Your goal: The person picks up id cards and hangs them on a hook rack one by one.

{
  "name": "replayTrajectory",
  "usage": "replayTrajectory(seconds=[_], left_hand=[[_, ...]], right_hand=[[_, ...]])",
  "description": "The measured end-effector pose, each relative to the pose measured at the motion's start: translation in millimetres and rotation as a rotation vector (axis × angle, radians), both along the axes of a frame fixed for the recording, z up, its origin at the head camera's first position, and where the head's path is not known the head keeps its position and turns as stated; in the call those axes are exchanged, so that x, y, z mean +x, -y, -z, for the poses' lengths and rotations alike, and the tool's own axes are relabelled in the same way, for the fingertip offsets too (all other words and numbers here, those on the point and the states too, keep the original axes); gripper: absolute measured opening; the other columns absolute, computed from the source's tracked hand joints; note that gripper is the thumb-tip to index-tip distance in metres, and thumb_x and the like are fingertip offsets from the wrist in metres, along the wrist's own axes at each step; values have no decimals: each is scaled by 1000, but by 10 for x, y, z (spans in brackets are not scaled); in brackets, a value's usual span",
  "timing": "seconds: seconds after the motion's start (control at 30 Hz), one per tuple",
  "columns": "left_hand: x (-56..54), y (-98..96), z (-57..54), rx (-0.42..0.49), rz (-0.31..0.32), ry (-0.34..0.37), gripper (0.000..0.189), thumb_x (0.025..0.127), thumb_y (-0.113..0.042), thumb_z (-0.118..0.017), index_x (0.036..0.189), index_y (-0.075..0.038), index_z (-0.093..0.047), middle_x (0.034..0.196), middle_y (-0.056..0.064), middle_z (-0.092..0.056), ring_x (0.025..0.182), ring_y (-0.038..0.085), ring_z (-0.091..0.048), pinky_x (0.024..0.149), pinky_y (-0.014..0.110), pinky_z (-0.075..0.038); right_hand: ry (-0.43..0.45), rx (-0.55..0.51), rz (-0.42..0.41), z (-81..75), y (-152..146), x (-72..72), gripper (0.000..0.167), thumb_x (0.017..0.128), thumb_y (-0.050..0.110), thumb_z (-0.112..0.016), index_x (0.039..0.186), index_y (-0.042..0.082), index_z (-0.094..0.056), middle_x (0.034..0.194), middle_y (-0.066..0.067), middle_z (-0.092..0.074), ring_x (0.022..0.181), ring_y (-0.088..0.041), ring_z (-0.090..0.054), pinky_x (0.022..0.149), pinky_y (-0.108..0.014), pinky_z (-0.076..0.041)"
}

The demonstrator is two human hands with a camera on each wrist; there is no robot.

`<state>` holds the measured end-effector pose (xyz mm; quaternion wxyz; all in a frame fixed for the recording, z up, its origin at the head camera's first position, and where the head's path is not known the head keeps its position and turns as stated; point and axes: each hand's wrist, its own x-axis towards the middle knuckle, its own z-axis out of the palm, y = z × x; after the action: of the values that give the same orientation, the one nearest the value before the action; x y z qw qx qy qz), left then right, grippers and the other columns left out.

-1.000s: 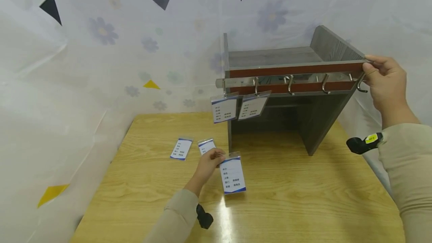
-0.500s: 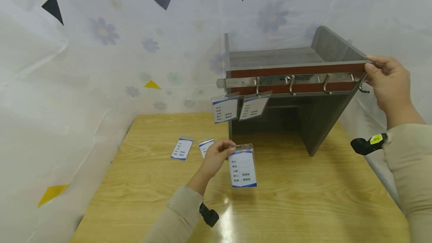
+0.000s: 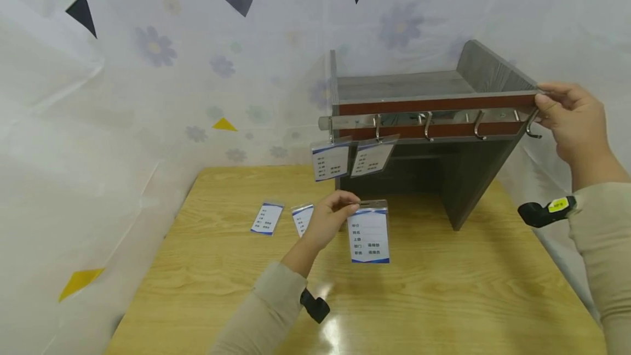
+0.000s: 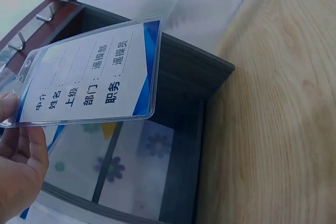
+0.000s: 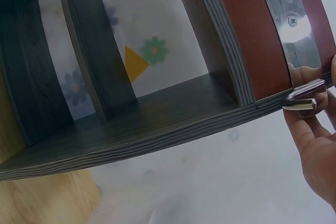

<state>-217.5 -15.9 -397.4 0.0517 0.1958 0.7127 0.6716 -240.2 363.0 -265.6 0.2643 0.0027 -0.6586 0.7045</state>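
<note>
A white ID badge in a clear plastic sleeve [image 3: 368, 237], with blue corners and printed lines, hangs from my left hand [image 3: 325, 221]. Thumb and fingers pinch its slotted top edge, as the left wrist view also shows. The badge is in front of the grey wooden shelf [image 3: 404, 82], below its metal hook rail [image 3: 451, 118]. My right hand [image 3: 577, 125] grips the shelf's front right corner beside the last hook [image 3: 532, 125]. Two similar badges, a left one [image 3: 330, 163] and one beside it [image 3: 373, 159], hang from the two leftmost hooks.
Two more badges lie on the wooden table [image 3: 222, 289]: one farther left [image 3: 267, 218] and one [image 3: 302, 218] partly behind my left hand. Three bare hooks, such as this one [image 3: 428, 126], stick out from the rail. A patterned white sheet [image 3: 276, 70] forms the backdrop.
My left hand has carried the badge up and to the right, from low over the table towards the shelf's front. The right hand keeps its grip on the corner.
</note>
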Motion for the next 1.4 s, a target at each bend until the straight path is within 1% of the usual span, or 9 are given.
replayTrajectory(seconds=[0.1,0.27,0.4,0.53,0.77,0.93,1.07,1.2,1.4], left_hand=[[-5,-64,-52,0,15,-9,14,83,-15,-58,95,-7,-59,86,0,-55,69,10,-47,56,20,-39],[-14,-161,-170,-8,35,-22,15,83,-15,-58,95,-8,-59,88,-1,-56,73,9,-49,62,25,-42],[39,-228,-345,7,41,-61,13,83,-9,-57,94,-3,-59,89,1,-58,75,8,-51,65,26,-43],[108,-265,-511,14,40,-74,13,83,-5,-55,94,1,-58,87,2,-58,73,6,-50,62,20,-42],[115,-313,-634,10,32,-102,13,84,-5,-55,95,0,-59,88,2,-58,73,5,-49,63,21,-42],[89,-350,-681,27,-3,-122,13,83,-4,-55,94,1,-59,89,4,-58,75,6,-49,65,19,-41],[60,-372,-702,26,-21,-108,13,83,-5,-55,95,1,-59,89,3,-58,74,6,-48,63,18,-40],[35,-398,-745,20,-7,-117,14,83,-5,-56,95,1,-59,89,3,-59,75,5,-50,65,18,-42],[25,-451,-860,-3,12,-180,14,84,-5,-55,96,1,-59,89,6,-59,75,6,-50,67,19,-42]], right_hand=[[7,17,20,-5,-3,0,27,75,15,-62,102,10,-62,87,4,-57,71,-4,-53,58,-9,-44],[-2,-17,14,-20,-3,6,26,75,14,-63,101,9,-62,86,3,-57,70,-5,-51,57,-10,-44],[-10,-62,0,-23,-9,10,26,74,13,-64,100,8,-62,86,2,-56,69,-7,-50,56,-11,-44],[-15,-87,-10,-11,-20,13,26,74,12,-64,100,6,-62,87,1,-56,68,-7,-49,56,-11,-45],[-17,-89,-19,5,-40,22,28,75,11,-63,102,6,-62,87,1,-57,68,-7,-50,57,-11,-45],[-38,-122,-35,3,-47,12,26,73,9,-65,99,4,-63,84,0,-59,65,-7,-52,56,-13,-46],[-41,-117,-25,13,-50,12,25,73,9,-65,98,4,-64,83,1,-59,65,-7,-53,56,-13,-46],[-32,-105,-7,23,-64,15,26,73,10,-66,98,5,-64,83,2,-60,66,-6,-54,56,-12,-45],[-54,-114,-6,9,-78,16,25,72,8,-66,97,4,-65,80,1,-61,64,-6,-55,55,-13,-46]])
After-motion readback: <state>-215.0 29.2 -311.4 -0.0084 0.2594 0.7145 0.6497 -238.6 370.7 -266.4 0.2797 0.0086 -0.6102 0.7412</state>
